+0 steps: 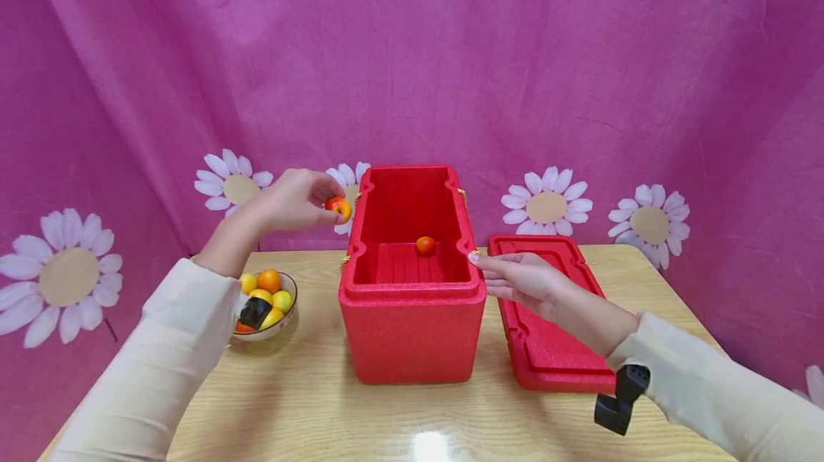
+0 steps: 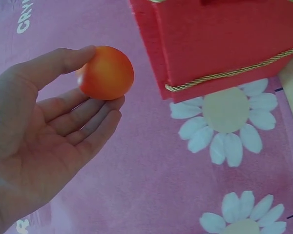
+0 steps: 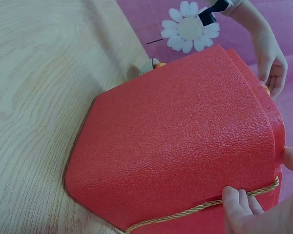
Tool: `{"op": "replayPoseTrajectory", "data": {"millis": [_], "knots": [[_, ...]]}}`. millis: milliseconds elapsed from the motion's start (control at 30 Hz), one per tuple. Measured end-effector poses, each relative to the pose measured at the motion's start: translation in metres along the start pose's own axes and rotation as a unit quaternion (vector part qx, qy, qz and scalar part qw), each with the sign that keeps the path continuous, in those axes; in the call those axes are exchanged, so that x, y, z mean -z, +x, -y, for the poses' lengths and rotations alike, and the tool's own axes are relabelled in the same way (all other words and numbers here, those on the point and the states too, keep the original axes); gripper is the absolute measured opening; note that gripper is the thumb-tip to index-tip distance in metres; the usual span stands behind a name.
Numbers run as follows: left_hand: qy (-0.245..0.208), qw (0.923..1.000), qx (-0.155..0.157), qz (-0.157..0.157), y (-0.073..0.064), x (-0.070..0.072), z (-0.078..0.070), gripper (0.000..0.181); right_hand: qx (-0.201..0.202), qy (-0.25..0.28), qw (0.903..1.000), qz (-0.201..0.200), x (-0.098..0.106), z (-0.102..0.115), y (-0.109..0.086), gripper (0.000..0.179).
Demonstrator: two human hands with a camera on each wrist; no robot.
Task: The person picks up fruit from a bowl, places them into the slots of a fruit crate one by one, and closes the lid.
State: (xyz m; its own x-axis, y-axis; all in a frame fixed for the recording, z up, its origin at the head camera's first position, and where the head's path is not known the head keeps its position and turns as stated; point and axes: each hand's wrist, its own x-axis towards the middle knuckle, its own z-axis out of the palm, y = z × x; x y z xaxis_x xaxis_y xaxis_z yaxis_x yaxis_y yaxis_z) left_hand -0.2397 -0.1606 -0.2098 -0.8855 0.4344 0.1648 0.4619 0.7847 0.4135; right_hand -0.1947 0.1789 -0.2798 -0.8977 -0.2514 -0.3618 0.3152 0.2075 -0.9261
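Observation:
A red foam box (image 1: pixel 412 333) stands without its lid on the table, with twisted gold rope (image 3: pixel 195 207) along its side. Inside, on the floor, lies one orange-red round fruit (image 1: pixel 425 246). My left hand (image 1: pixel 299 199) is raised just left of the box's rim and pinches a small red-and-yellow round fruit (image 2: pixel 107 73) between thumb and fingertips. On the box's right side, my right hand (image 1: pixel 524 279) holds the rim, thumb at the top edge and fingers against the outer wall beside the rope.
A glass bowl (image 1: pixel 292 305) of several yellow, orange and red fruits stands left of the box, partly behind my left sleeve. To the right, the red lid (image 1: pixel 560 347) lies flat on the wooden table (image 1: pixel 309 405). A purple flowered cloth (image 1: pixel 412 54) hangs behind.

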Motion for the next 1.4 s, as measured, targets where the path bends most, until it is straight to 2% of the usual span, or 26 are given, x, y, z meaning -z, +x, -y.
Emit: {"op": "replayPoseTrajectory", "data": {"millis": [467, 867, 1167, 1400], "knots": [[-0.032, 0.9986, 0.02, 0.037, 0.027, 0.006, -0.021, 0.027, -0.003, 0.003, 1.0, 0.005, 0.0, -0.004, 0.001, 0.066], [0.003, 0.9951, 0.054, 0.083, 0.053, 0.021, -0.028, 0.032, 0.005, 0.007, 0.9999, 0.007, -0.002, -0.004, 0.003, 0.069], [0.014, 0.9943, 0.034, 0.1, 0.076, 0.034, -0.042, 0.031, 0.0, 0.001, 1.0, 0.01, 0.0, 0.0, 0.001, 0.067], [-0.008, 0.9944, 0.035, 0.099, 0.096, 0.035, -0.049, 0.028, 0.004, 0.003, 0.9998, 0.017, -0.001, 0.002, 0.0, 0.066]]}}
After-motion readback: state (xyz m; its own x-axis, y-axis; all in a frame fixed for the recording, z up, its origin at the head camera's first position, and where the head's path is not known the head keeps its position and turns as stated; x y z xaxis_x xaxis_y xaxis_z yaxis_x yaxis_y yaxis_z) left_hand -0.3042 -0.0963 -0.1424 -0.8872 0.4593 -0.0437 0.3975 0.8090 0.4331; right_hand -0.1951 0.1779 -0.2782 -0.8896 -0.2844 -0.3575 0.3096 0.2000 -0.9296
